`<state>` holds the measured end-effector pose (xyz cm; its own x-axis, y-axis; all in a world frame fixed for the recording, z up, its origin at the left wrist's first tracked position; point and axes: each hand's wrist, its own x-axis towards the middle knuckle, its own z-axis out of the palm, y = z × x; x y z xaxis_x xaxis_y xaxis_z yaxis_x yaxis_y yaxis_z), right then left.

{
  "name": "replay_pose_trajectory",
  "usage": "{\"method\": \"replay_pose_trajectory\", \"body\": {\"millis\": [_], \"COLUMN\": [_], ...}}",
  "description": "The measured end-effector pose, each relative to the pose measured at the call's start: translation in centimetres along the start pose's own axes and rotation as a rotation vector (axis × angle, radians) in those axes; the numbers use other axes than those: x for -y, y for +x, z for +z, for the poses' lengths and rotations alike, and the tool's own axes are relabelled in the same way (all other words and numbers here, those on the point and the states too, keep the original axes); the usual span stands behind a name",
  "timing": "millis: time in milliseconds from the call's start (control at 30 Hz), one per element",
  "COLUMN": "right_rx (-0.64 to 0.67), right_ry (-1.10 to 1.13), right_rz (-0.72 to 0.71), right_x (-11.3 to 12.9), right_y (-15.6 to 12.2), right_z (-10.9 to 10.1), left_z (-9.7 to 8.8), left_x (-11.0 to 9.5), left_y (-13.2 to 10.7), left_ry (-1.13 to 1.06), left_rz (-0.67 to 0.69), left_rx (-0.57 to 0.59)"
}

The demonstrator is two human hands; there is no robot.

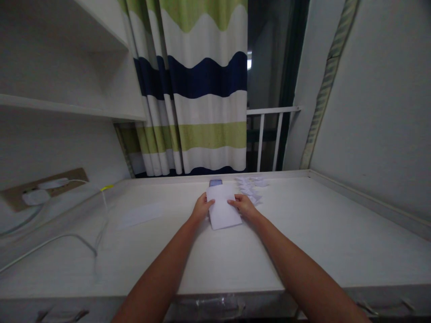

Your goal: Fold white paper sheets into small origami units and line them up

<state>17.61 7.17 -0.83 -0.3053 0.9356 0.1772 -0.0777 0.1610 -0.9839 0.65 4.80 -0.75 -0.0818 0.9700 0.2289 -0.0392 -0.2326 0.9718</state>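
Between my two hands is a white sheet of paper (223,213), held up over the desk and tilted toward me. My left hand (201,207) grips its left edge, thumb on the front and fingers behind. On the opposite edge my right hand (244,205) pinches it the same way. Whether the sheet is one layer or folded I cannot tell. Just behind its top edge a phone (216,183) shows in part. Several small folded white paper pieces (248,187) lie in a loose pile beyond my right hand.
Another white sheet (139,215) lies flat on the white desk (319,233) at the left. A power strip with plugs (43,190) is on the left wall, its pale cable (67,236) trailing across the desk. A striped curtain (208,76) hangs at the back.
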Motion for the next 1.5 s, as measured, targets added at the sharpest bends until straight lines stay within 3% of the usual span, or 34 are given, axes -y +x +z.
{"method": "replay_pose_trajectory", "body": {"millis": [133, 200, 300, 433, 567, 1067, 1267, 1500], "right_rx": [-0.075, -0.062, -0.034, -0.091, -0.128, 0.012, 0.027, 0.040], "right_ry": [0.034, 0.055, 0.102, 0.099, 0.132, 0.198, 0.152, -0.008], "right_rz": [0.000, 0.020, 0.061, 0.091, 0.095, 0.088, 0.076, 0.003], "right_x": [-0.4, -0.4, -0.1, 0.3, 0.4, 0.0, 0.3, 0.7], "right_y": [-0.2, -0.3, -0.6, -0.8, -0.7, -0.8, -0.8, -1.3], "right_z": [0.0, 0.0, -0.1, -0.2, -0.4, 0.2, 0.3, 0.7], "left_z": [-0.8, -1.0, -1.2, -1.5, -1.7, -1.8, -1.6, -1.6], "left_x": [0.1, 0.0, -0.2, -0.6, -0.9, -0.8, -1.3, -0.8], "left_y": [-0.9, -1.0, -0.9, -0.8, -1.0, -0.8, -1.3, -1.0], "left_ry": [0.025, 0.036, 0.023, -0.023, -0.072, -0.190, -0.069, 0.019], "left_rz": [-0.162, -0.189, -0.175, -0.156, -0.131, -0.125, -0.073, 0.011], "left_rx": [0.152, 0.157, 0.084, 0.044, 0.076, 0.157, 0.113, 0.199]}}
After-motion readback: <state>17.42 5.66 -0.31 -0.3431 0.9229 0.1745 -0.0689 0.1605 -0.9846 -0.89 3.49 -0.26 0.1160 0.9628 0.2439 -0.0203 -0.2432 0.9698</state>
